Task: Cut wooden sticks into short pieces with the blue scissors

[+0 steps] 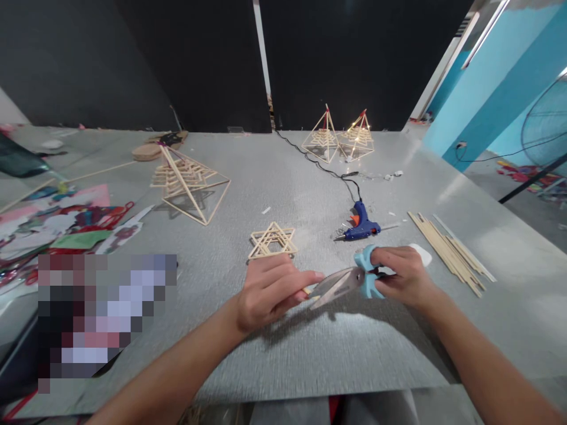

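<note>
My right hand (405,276) grips a pair of light blue-handled scissors (341,284), the blades pointing left and partly apart. Between the fingers of my left hand (277,290) is a short wooden stick (309,293), mostly hidden by the hand. Its tip meets the scissor blades; whether they cut into it I cannot tell. Just beyond my left hand, a six-pointed star of wooden sticks (272,241) lies on the grey table. Behind the scissors rests a blue glue gun (363,224) with an orange trigger, its nozzle pointing left.
Loose wooden sticks (447,251) lie at the right. A stick pyramid (192,186) stands at the back left, and two smaller pyramids (326,139) near the black wall, one lit. A black cord (310,156) crosses the table. Colourful scraps (80,227) and a pixelated patch (106,319) are at left.
</note>
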`<state>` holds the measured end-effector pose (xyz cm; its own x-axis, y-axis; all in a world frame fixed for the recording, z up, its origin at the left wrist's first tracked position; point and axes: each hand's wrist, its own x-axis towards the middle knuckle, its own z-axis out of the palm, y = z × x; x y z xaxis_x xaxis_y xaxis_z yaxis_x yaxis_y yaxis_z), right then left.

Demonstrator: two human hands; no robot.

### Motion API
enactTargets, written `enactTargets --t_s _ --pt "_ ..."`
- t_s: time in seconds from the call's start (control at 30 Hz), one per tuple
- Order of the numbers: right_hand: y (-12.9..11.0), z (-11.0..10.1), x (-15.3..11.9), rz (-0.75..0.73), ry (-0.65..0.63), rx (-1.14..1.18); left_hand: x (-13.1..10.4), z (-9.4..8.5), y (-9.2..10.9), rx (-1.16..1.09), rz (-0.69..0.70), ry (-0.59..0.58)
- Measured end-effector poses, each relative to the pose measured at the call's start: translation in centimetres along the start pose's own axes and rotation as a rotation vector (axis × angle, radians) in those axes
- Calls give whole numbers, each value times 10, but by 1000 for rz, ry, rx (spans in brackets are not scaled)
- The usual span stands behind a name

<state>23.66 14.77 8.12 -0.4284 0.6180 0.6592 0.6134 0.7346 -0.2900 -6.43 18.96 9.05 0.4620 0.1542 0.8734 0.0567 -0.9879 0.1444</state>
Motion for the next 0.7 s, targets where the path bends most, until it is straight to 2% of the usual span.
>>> enactTargets --t_s 0.17,0.37,0.47,0.7 --pt "-1 1 0 13 51 -90 -2 1 -1 -15 2 -1" --pt "-1 3 1 73 182 -101 -7 4 -3 -28 -4 28" --pt "0 2 1 99 152 -63 -7 4 -3 -39 -12 22" --pt "5 3 -2 -20 45 -1 -3 2 -2 -20 -11 20"
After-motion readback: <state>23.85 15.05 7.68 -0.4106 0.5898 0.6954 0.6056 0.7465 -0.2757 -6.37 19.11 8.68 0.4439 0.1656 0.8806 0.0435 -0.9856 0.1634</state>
